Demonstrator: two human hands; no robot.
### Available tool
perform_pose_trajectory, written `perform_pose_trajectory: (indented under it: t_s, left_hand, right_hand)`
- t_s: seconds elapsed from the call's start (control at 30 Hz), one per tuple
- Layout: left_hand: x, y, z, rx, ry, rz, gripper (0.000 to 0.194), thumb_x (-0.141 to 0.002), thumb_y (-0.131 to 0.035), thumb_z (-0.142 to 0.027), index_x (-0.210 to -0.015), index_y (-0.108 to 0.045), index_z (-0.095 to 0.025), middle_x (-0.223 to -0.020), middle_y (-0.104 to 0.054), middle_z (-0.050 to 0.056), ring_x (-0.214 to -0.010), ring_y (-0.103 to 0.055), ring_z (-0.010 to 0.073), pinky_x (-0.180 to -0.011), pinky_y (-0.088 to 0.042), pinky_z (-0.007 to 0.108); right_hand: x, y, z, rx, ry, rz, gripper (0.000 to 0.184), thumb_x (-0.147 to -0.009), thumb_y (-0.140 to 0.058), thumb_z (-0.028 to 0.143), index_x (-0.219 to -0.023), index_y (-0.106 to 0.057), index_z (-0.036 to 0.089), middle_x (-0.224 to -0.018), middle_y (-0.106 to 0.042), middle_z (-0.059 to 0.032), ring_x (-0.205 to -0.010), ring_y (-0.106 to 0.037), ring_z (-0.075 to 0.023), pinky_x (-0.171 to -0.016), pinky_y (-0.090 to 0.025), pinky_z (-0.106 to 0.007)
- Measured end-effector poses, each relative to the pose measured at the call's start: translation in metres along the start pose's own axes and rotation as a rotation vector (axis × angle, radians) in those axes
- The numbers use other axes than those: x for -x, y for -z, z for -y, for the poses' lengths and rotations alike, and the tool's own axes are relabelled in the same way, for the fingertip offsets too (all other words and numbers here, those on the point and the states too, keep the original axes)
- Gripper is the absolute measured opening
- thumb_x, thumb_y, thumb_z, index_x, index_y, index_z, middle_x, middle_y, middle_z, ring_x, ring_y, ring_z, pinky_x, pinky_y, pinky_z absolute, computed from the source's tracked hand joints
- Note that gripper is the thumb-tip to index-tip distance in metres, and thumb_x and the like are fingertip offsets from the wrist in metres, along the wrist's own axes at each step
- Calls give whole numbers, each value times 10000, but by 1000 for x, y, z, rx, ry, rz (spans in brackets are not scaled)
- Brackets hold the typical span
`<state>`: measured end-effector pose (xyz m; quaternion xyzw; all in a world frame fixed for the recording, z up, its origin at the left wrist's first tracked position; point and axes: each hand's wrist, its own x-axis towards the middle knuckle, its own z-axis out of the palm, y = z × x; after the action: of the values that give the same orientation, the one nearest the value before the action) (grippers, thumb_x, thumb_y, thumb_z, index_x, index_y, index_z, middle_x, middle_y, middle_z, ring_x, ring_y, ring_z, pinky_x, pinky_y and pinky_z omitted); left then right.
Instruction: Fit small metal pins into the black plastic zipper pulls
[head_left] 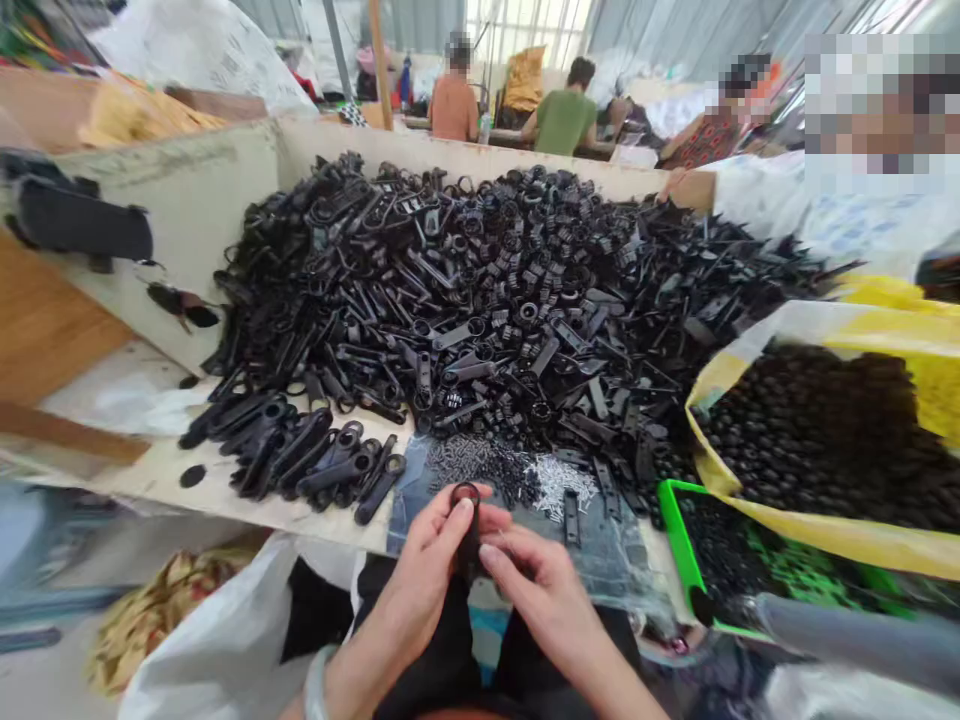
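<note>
My left hand [429,545] is closed around a black plastic part [469,545] with a ring at its upper end, held just past the table's front edge. Close beside it, my right hand [536,575] has its thumb and fingers pinched together near the part. A thin pale sliver shows by those fingertips, too small to name. Beyond my hands, small grey pins [457,462], tiny black pieces [517,475] and white pins [566,482] lie in little piles on a plastic sheet [600,570]. A flat black strip [572,518] lies near the white pins.
A large heap of black plastic parts [450,290] fills the walled table. Similar ringed parts [322,460] lie grouped at left. On the right stand a yellow-rimmed sack of black pieces [817,440] and a green tray [679,530]. Several people sit at the back.
</note>
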<state>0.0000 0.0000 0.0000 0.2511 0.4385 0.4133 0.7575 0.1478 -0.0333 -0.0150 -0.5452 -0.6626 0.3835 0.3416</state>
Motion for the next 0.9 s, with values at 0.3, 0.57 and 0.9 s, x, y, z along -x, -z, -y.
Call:
perform_pose_trajectory:
  t_s: [0.3, 0.57, 0.9]
  left_hand:
    - [0, 7, -10, -41, 53, -50, 489, -895, -705, -462, -1256, -530, -183, -846, -741, 43, -621, -616, 118, -537, -430, 204]
    - [6, 9, -11, 102, 154, 8, 295, -932, -578, -246, -1194, -591, -111, -1080, -760, 184, -729, -670, 153, -651, -468, 255]
    - [17, 9, -3, -53, 59, 113, 376, -889, -676, -407, -1129, -706, -119, -829, -700, 61, -697, -621, 144, -621, -420, 243]
  right_hand:
    - [-80, 68, -30, 622, 82, -294, 238, -1001, -557, 247, -1117, -762, 213, -1051, -729, -69, -753, -693, -177, -657, -518, -281]
    - [-105, 68, -27, 742, 99, -323, 205, -1000, -595, 256, -1073, -784, 224, -1141, -740, -70, -798, -723, -195, -623, -486, -287]
    - [-8, 26, 2, 79, 155, -187, 171, -980, -663, 265, -1108, -774, 246, -895, -788, -3, -669, -705, -136, -640, -567, -230]
